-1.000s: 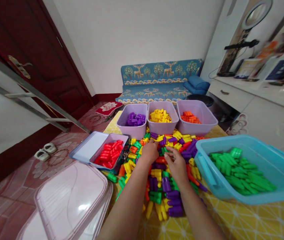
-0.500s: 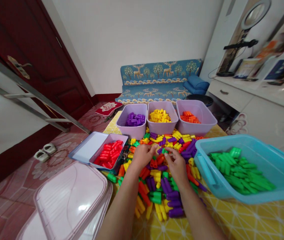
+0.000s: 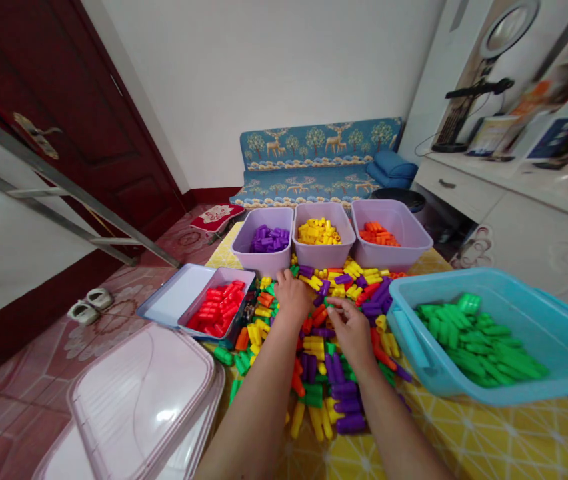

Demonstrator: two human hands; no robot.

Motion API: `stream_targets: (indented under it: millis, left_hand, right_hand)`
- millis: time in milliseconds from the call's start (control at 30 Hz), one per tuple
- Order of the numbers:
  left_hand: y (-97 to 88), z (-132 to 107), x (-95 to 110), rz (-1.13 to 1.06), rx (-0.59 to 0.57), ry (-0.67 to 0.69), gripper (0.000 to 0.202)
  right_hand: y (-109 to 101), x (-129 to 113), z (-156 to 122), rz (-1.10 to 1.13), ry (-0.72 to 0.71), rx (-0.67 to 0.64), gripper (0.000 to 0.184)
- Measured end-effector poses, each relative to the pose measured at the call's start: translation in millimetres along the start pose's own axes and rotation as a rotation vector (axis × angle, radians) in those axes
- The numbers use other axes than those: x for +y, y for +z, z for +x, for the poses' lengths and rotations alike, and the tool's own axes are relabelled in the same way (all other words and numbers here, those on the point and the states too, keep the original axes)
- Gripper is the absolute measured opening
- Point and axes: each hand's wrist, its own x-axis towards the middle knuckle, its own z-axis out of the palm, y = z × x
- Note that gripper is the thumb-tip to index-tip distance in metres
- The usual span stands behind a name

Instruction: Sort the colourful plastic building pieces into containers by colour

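A mixed pile of plastic toy building pieces (image 3: 347, 390) in purple, yellow, green, orange and red covers the middle of the table. My left hand (image 3: 291, 298) reaches over the far left part of the pile, fingers stretched and a little apart, beside a green piece (image 3: 295, 270). Closer to the pile's centre, my right hand (image 3: 355, 328) has thumb and forefinger closed on a small green building piece (image 3: 327, 303), mostly hidden by the fingers.
Behind the pile, lilac bins hold purple (image 3: 269, 240), yellow (image 3: 318, 232) and orange pieces (image 3: 378, 234). Red pieces (image 3: 218, 308) fill a box at left. A blue tub (image 3: 427, 357) at right contains green pieces (image 3: 479, 340). Pale lids (image 3: 144, 393) lie front left.
My left hand has moved away from my right hand, forward to the pile's far left edge, and its fingers have stretched out. The right hand stays nearly in place.
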Motion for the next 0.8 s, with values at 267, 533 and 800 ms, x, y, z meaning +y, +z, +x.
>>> stream_targets:
  millis: [267,533,800]
  left_hand:
    - [5.0,10,9,0.04,0.001,-0.032,0.027]
    - [1.5,-3,1,-0.052,-0.037,0.048,0.025]
    - [-9.5,-21,-39,-1.505,0.13,-0.273,0.022]
  right_hand:
    - [-1,-3,1,0.016,-0.019,-0.001,0.024]
    - [-1,0,1,0.027,-0.055,0.001,0.02]
    - [-1,0,1,0.024,-0.057,-0.015,0.021]
